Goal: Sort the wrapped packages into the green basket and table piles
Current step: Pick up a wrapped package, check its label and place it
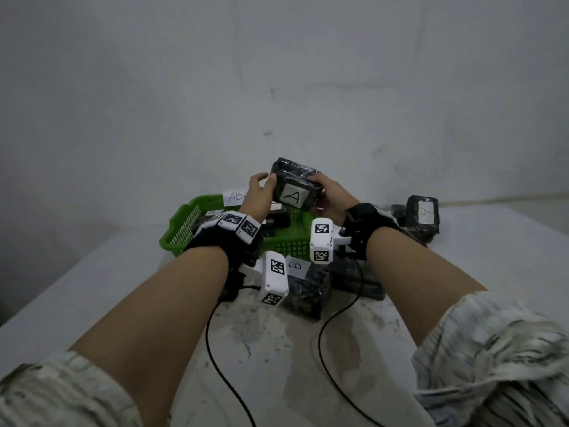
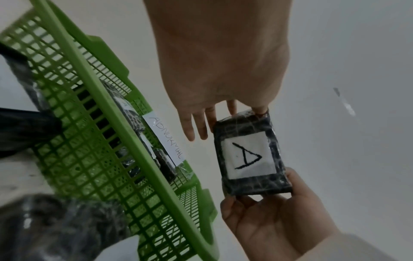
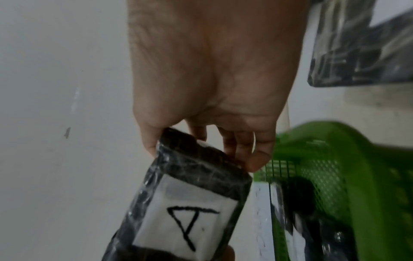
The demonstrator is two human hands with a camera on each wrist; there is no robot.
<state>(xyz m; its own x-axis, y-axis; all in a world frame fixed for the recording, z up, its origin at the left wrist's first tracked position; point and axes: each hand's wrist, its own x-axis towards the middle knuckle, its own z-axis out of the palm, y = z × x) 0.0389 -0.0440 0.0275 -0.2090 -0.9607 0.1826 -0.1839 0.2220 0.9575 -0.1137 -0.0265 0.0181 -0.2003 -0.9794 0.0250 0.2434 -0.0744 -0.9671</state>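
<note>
A black plastic-wrapped package with a white "A" label (image 1: pixel 292 195) is held up in front of the wall, above the far edge of the green basket (image 1: pixel 181 229). My left hand (image 1: pixel 267 181) pinches its left end with the thumb in front. My right hand (image 1: pixel 317 184) grips its right end, fingers curled round it. In the left wrist view the A package (image 2: pixel 248 155) lies between my left hand (image 2: pixel 234 113) above and my right hand (image 2: pixel 263 208) below. The right wrist view shows my right hand (image 3: pixel 201 151) clasping the A package (image 3: pixel 185 203). Wrapped packages lie in the basket (image 2: pixel 89 106).
A pile with an "A" package (image 1: pixel 423 215) sits on the table at the right. A "B" package (image 1: pixel 303 282) lies in front of the basket among other dark packages. A paper label reading "ABNORMAL" (image 2: pixel 165 139) is on the basket's far rim. Cables (image 1: pixel 323 349) trail from both wrists.
</note>
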